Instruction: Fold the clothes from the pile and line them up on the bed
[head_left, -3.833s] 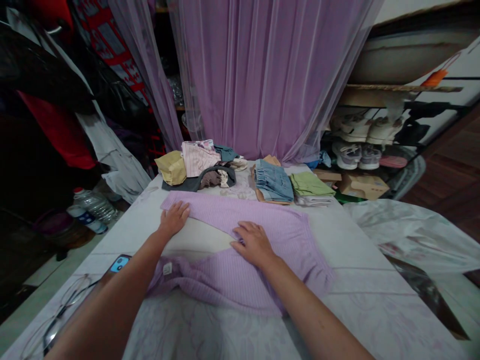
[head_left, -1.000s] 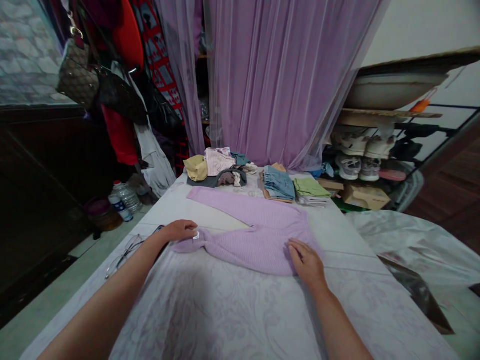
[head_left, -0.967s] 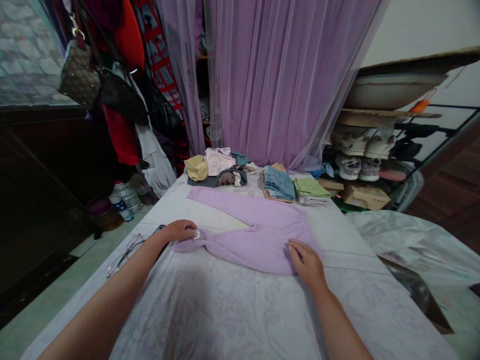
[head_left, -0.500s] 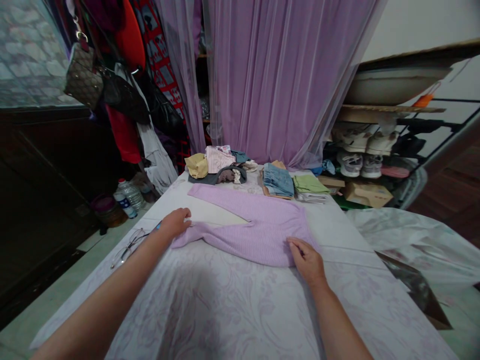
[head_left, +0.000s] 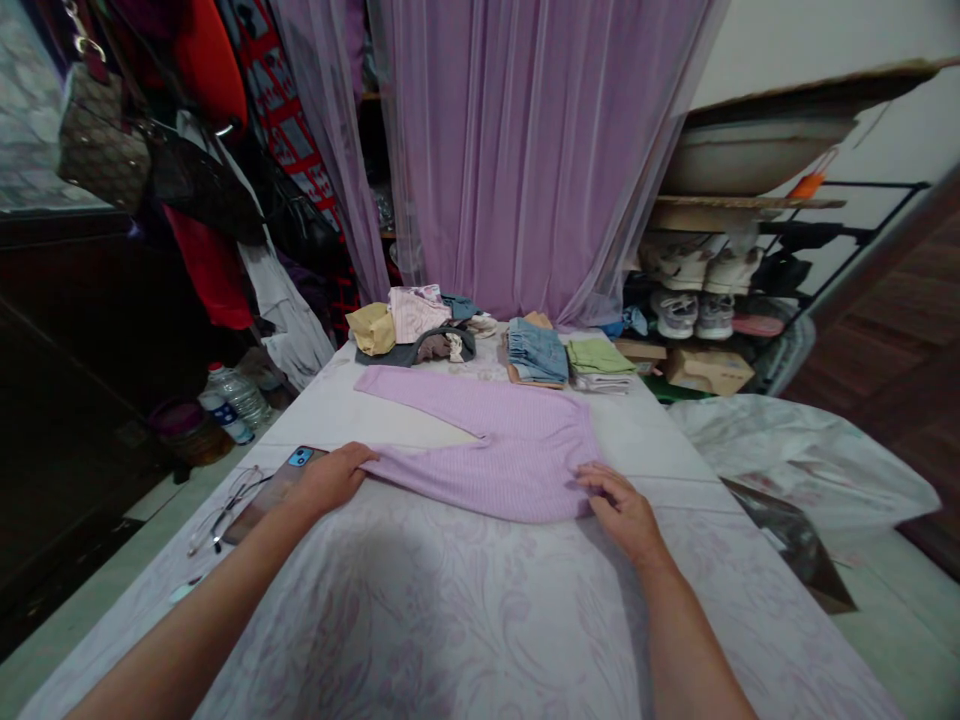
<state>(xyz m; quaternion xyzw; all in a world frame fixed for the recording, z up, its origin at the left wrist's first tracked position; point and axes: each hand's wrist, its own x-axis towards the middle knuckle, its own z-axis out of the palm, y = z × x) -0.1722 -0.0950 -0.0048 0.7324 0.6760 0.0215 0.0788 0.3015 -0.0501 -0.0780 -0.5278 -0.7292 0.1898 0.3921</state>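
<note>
Lilac ribbed trousers (head_left: 517,455) lie flat on the bed, legs to the left and waistband to the right. My left hand (head_left: 337,478) is closed on the hem of the nearer leg, which is drawn out fairly straight. At the near corner of the waistband rests my right hand (head_left: 619,508), its fingers stretched out and slightly apart, touching the cloth. The farther leg lies loose, angled away from the nearer one.
Behind the trousers are a loose clothes pile (head_left: 416,325), folded jeans (head_left: 536,352) and a folded green garment (head_left: 598,356). A phone (head_left: 262,500) and eyeglasses (head_left: 221,515) lie by my left forearm. A shoe rack (head_left: 697,260) stands at the right.
My left hand has taken hold of the nearer leg's hem and straightened that leg. The right hand's fingers have spread a little at the waistband. The phone shows more now.
</note>
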